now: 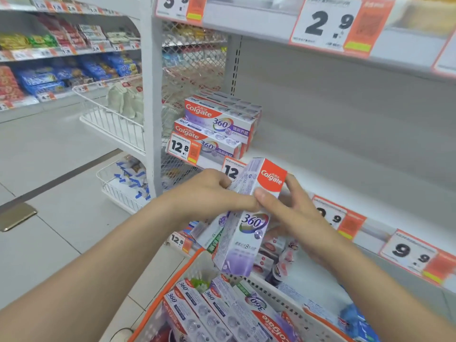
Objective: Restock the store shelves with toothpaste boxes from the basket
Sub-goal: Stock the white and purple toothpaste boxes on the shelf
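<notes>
While more Colgate boxes [209, 314] lie in the orange-rimmed basket [172, 280] nearest, both hands hold one toothpaste box [249, 225] tilted above it. Left hand [209, 193] curls round its left edge, right hand [291, 213] pinches near the red top. Beyond, stacked boxes [219, 119] sit at the left end of the shelf [345, 169].

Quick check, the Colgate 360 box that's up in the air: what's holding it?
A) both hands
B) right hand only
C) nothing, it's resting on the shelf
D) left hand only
A: the left hand and the right hand both grip the Colgate 360 toothpaste box near its red end, with the box tilted above the basket.
</notes>
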